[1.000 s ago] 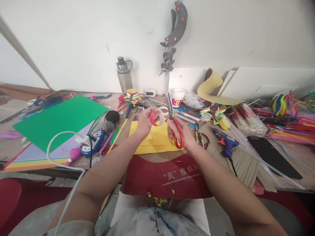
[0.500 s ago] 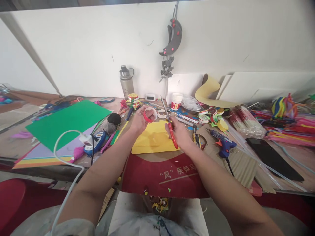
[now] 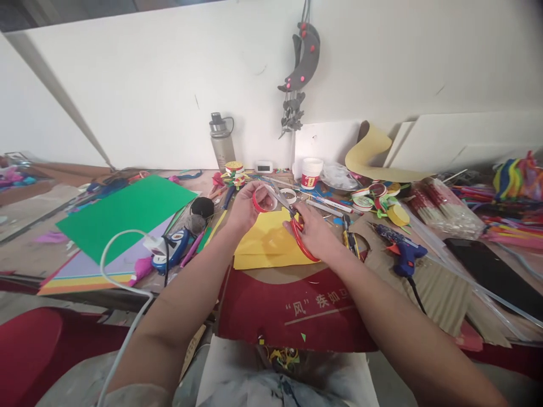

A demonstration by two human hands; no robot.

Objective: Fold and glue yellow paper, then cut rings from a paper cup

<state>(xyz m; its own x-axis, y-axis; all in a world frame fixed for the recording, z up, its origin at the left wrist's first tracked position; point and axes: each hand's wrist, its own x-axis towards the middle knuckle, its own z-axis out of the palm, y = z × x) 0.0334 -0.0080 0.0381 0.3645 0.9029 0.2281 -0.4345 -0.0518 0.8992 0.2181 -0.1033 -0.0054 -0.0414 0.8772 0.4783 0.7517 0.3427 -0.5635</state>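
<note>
My left hand [image 3: 248, 208] is closed on a red-and-white ring [image 3: 259, 204], held up above the yellow paper [image 3: 271, 240]. Red-handled scissors [image 3: 302, 242] are gripped in my right hand [image 3: 313, 229], their blades angled up and left toward the ring's right side. Whether the blade tips touch the ring I cannot tell. Behind the scissors a white ring [image 3: 288, 196] lies on the table. The yellow sheets rest on a red board [image 3: 292, 305] with printed white characters.
On the right are a blue glue gun [image 3: 405, 251], a black phone [image 3: 487, 274] and a yellow cutter [image 3: 350, 237]. Green paper [image 3: 127, 215] and a white-cabled blue device [image 3: 176, 246] lie left. A bottle [image 3: 223, 147] and a paper cup [image 3: 311, 174] stand behind.
The scissors have swung from nearly upright to tilting left, bringing the blades close to the ring. My view has shifted slightly left.
</note>
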